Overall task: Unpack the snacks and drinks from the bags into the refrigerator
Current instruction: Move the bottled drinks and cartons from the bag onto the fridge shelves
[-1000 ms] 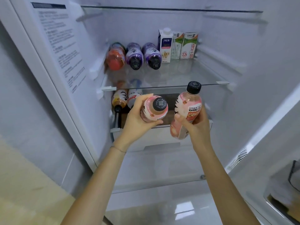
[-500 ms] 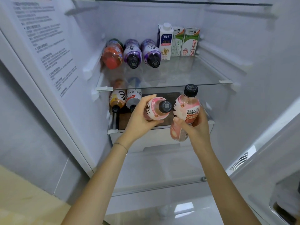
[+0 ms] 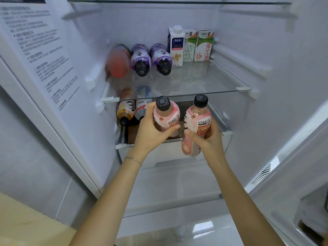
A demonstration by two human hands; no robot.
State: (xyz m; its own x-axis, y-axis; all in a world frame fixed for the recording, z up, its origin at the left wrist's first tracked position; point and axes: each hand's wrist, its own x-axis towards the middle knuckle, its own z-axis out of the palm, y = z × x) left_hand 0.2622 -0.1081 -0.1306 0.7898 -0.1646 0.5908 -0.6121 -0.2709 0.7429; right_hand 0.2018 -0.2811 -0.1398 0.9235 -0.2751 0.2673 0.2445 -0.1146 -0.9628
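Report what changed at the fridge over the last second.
The left hand turned the left pink bottle, so its cap points more upward than at the camera, and edged toward the orange bottle lying below. The right hand barely shifted the right pink bottle. Both grips held, and everything on the glass shelf stayed put.

The only view comes from a wide-angle camera on the person's head, facing forward and down into the open refrigerator from close by. Both forearms enter from the near bottom edge. The left hand with its pink bottle and the right hand with the other pink bottle sit mid-frame. The glass shelf lies farther in, and the printed sheet fills the left
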